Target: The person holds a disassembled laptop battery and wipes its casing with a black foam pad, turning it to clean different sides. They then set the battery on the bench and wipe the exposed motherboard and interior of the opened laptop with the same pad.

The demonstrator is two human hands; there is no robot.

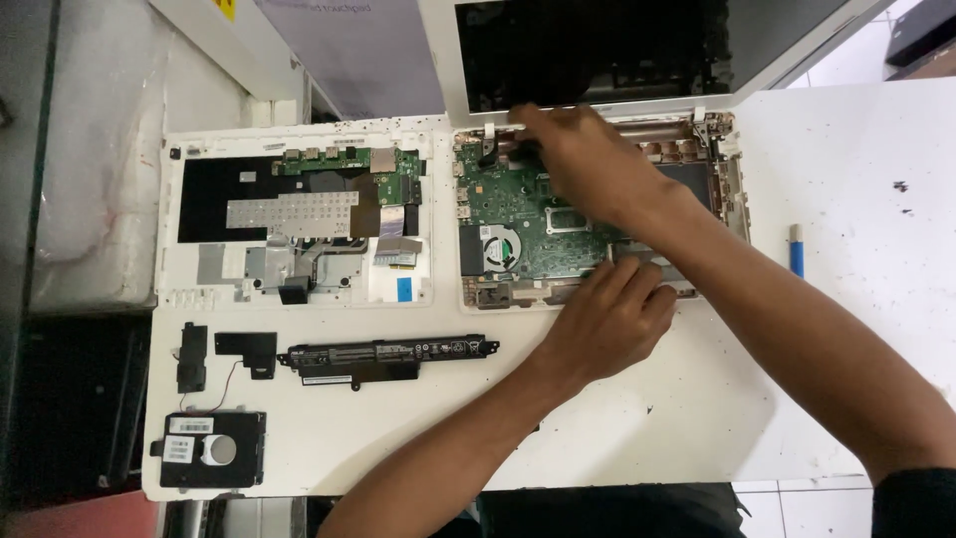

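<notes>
An opened white laptop base (735,177) lies at the back of the white table, its green motherboard (508,194) and round fan (503,246) exposed. My right hand (578,154) reaches across the board, fingertips at its back left corner near the hinge. My left hand (612,314) rests on the front edge of the base, fingers pressing on a grey part there. Whether either hand pinches something small I cannot tell. The laptop screen (588,50) stands open behind.
The removed white keyboard cover (299,214) lies upside down to the left. In front of it sit a long black battery (383,357), two small black speakers (194,354) and a black hard drive in its bracket (209,450). A blue-and-white pen-like tool (797,249) lies at the right.
</notes>
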